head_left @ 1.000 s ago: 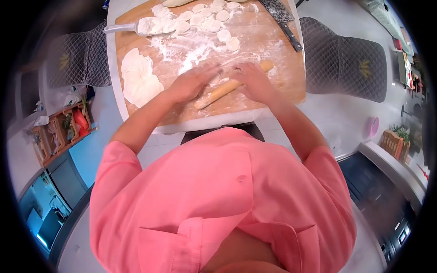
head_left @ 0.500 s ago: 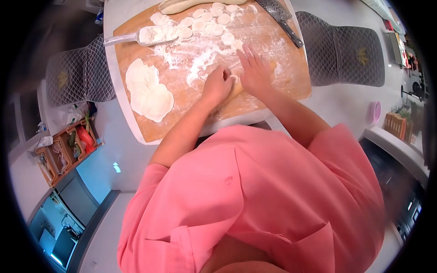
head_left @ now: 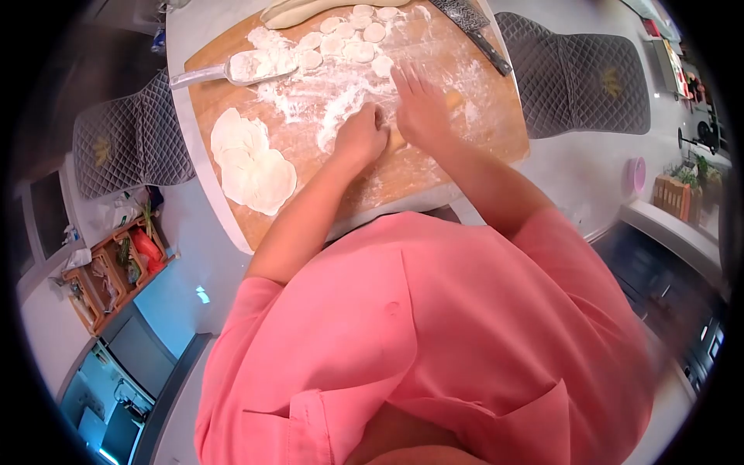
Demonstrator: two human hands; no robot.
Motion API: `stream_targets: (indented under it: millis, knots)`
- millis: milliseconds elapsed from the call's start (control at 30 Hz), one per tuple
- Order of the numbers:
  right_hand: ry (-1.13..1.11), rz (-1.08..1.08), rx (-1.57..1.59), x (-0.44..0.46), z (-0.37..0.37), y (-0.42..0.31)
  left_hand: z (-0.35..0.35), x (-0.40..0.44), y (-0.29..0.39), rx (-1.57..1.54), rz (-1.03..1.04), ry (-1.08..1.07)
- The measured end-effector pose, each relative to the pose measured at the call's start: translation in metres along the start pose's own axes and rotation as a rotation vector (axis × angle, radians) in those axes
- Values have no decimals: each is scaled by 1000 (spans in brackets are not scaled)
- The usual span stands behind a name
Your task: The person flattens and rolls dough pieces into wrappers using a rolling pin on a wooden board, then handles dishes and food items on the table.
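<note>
My left hand (head_left: 363,136) has its fingers curled closed beside the rolling pin, and what they hold is hidden. Fingers stretched forward, my right hand (head_left: 421,111) lies flat over the wooden rolling pin (head_left: 454,99), covering most of it. Both hands are over the floured wooden board (head_left: 333,194). Flat rolled wrappers (head_left: 258,177) overlap at the board's left. Several small dough discs (head_left: 358,52) lie beyond my hands, near a long dough roll (head_left: 302,10) at the far edge.
A metal scoop (head_left: 203,76) with flour rests at the board's far left. A cleaver (head_left: 491,54) lies at the far right. Quilted chairs stand on both sides, the right one (head_left: 573,77) close to the table. A wooden shelf (head_left: 116,271) stands at the left.
My left hand has gone from spread fingers to curled ones. My right hand has straightened its fingers and lies over the pin. The view has shifted, and the cleaver sits slightly further left in view.
</note>
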State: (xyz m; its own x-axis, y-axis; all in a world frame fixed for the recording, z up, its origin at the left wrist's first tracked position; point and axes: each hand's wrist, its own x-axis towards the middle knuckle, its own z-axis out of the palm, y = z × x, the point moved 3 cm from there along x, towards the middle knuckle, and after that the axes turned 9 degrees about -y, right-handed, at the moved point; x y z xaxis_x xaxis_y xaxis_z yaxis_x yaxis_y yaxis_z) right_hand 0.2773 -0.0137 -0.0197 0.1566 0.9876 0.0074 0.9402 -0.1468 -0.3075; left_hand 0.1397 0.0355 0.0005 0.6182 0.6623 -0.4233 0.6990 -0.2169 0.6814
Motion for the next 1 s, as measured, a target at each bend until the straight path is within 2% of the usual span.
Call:
stream_targets:
  millis: [33,100,133,200,233,267,333,400,467,500,533,600,633,700,733,800,867,933,1000]
  knots:
    - [-5,0,1,16,3,-4,-1,8,-3,-2,-4,-2]
    - [142,36,-12,33,4,-6,1,29,-9,303,31,-133]
    - [145,37,-13,24,1,-4,1,29,-14,304,34,-131]
    - [-17,-70,74,-15,-3,3,4,32,-24,204,34,-191]
    - [-17,-71,71,-35,-2,7,-2,20,-25,38,-29,-213]
    - [-25,-45,-6,-53,1,12,-1,19,-31,36,-29,-208]
    - [-40,-13,-79,-51,4,9,10,13,-45,-249,29,-181]
    - [3,0,-24,-6,3,-3,0,6,-23,-181,56,-201]
    - [83,21,-30,39,7,-10,1,20,-21,122,145,77]
    - [165,53,-34,47,7,-12,-16,24,-5,198,-41,-172]
    - [167,54,-35,39,6,-12,-12,24,-12,198,-38,-172]
    - [-44,44,67,6,2,-7,-7,24,-30,-17,98,-9]
    - [-47,45,63,-21,0,-2,-4,21,-38,-169,-6,-144]
    - [-94,-20,-128,-57,-3,3,3,9,-46,-268,11,-145]
    - [-97,-18,-127,-50,1,4,9,4,-50,-361,23,-159]
    - [-26,-57,-54,-15,-2,-8,13,7,-45,-358,55,-146]
    - [8,9,-24,37,6,-18,-7,11,-20,46,71,-32]
    - [35,82,6,37,9,-20,-13,16,-22,81,119,-13]
    - [2,-21,75,7,3,-15,-12,22,-32,21,98,-12]
